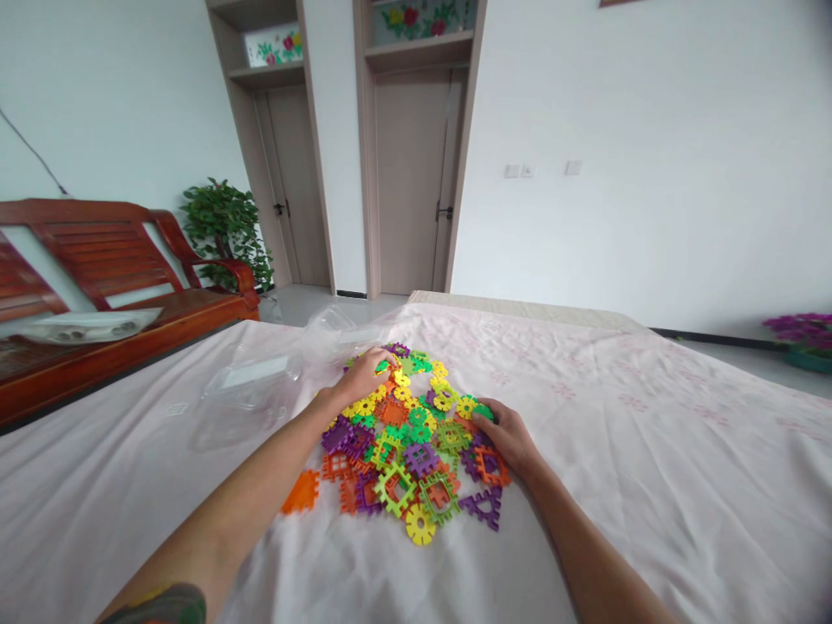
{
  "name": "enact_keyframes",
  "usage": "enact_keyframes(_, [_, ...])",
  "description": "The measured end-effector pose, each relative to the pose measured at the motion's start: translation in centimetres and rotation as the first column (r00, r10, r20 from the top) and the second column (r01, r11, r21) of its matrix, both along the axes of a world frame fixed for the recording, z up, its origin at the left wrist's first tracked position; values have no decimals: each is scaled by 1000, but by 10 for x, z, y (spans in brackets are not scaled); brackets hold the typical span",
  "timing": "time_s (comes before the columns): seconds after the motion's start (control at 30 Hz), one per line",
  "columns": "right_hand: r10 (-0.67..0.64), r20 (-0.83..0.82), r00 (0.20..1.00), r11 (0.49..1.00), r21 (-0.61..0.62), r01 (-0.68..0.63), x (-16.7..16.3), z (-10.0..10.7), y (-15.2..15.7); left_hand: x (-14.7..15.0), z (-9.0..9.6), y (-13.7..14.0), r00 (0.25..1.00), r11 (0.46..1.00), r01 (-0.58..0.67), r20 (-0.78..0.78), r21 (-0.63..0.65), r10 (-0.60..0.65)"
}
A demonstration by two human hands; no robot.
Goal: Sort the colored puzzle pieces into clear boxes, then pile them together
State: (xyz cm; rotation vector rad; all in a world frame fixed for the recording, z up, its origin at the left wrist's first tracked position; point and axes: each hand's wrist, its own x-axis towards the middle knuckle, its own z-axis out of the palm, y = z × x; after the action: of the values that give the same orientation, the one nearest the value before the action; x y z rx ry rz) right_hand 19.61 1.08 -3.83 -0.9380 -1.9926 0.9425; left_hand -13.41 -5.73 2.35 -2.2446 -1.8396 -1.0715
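Note:
A heap of plastic interlocking building pieces (421,459) lies on the pale cloth, with notched discs and square frames in yellow, green, purple and orange. My left hand (365,379) reaches into the far left side of the heap. Its fingers curl down among green and yellow pieces, and whatever they grip is not clear. At the heap's right edge, my right hand (510,435) has thumb and forefinger closed about a green notched disc (482,412). Beside that disc is a yellow one (466,406). A purple triangular frame (483,507) lies below the right hand.
Clear plastic packaging (256,374) with a white label sits left of the heap on the cloth-covered surface (617,485). Farther off are a wooden bench (110,251), a leafy plant (224,230), two doors, and purple flowers (801,331) at the right.

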Motion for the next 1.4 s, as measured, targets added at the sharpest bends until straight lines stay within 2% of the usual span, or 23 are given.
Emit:
enact_keyframes(0.37, [2,-23,1000,1000,-9,-2,0,-2,3,-14,-2,-20,997,996,-2,-80,-92,-5])
enact_keyframes(0.53, [-4,-12,1000,1000,-9,4,0,0,1,9,-5,-30,988,996,-13,-154,-90,-1])
enact_keyframes(0.67, [-14,0,1000,1000,2,14,0,-2,2,37,-9,-34,940,986,66,-323,-150,-112])
enact_keyframes(0.77, [-29,12,1000,1000,12,28,1,-5,4,56,-11,-28,914,959,96,-358,-268,-192])
enact_keyframes(0.87, [-31,16,999,999,13,31,1,-5,5,68,-11,-16,924,915,16,-344,-404,-168])
enact_keyframes(0.97, [-15,14,1000,1000,12,15,1,-2,3,72,-6,-4,916,834,-59,-361,-548,-173])
enact_keyframes(1.07, [-10,-1,1000,1000,-6,10,1,-1,1,73,0,5,900,793,-74,-384,-605,-209])
enact_keyframes(1.2, [-12,-7,1000,1000,-6,12,1,-2,1,71,0,11,916,811,-55,-352,-583,-191])
enact_keyframes(1.4, [-20,-8,1000,1000,5,20,1,-2,2,60,-12,12,949,839,-1,-266,-545,-171])
